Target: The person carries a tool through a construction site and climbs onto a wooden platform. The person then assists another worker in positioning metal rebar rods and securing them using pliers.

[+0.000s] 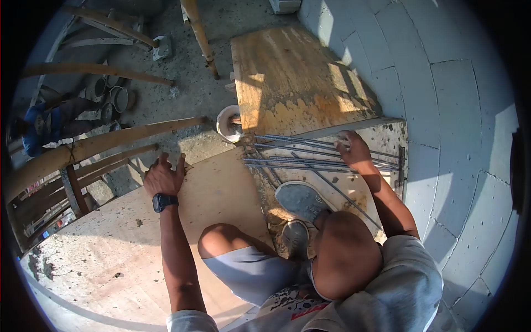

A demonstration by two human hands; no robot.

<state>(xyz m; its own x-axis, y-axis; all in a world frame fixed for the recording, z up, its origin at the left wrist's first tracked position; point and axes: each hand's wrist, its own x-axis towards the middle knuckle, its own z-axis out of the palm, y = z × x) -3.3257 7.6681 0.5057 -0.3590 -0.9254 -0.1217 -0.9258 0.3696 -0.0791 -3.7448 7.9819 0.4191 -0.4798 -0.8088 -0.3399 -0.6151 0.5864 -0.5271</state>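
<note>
My left hand, with a dark watch on its wrist, is at the far edge of a pale plywood sheet. Its fingers are spread and hold nothing. My right hand has its fingers curled together above several steel rebar rods. Something pale shows at its fingertips, too small to name, and whether it grips a rod is hidden. The rods lie roughly side by side on a stained board, and one longer rod crosses slantwise beneath them. My shoe is close to the rods.
A white bucket stands beyond the boards, beside a lower plywood sheet. Grey block wall rises on the right. Wooden poles cross on the left. Down there are several dark buckets and a person in blue.
</note>
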